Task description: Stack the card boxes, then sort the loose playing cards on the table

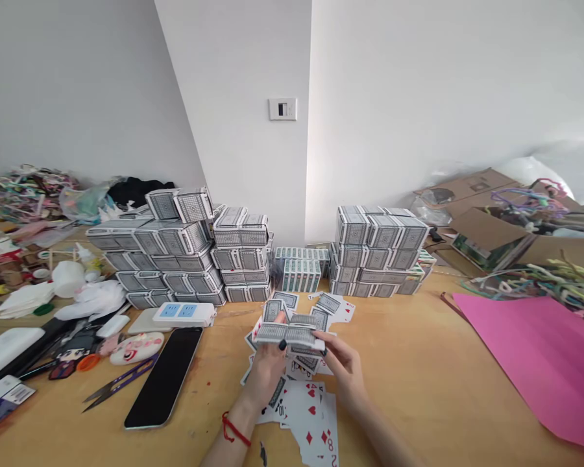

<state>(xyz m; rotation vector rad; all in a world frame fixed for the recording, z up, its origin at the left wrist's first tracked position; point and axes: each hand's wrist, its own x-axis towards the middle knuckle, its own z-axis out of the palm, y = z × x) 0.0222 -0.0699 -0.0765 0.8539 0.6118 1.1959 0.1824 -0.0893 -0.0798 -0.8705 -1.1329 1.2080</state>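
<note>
Above the middle of the table, both hands hold a block of folded playing cards [302, 332] with grey patterned backs. My left hand [268, 366] grips its left side, with the thumb on the near face. The fingers of my right hand [343, 366] close on its right end. Part of the block and some fingers are hidden from this angle. Loose playing cards [304, 408] lie beneath and in front of the hands, some face up with red hearts and diamonds. More loose cards [328, 303] are scattered just behind the block.
Stacked card blocks stand at the back left [175, 259] and back right [377, 250], with small card boxes [302, 272] between them. A phone [165, 376], scissors [121, 383] and a power strip [185, 314] lie left. Pink sheet [530, 357] and cardboard box [491, 240] are right.
</note>
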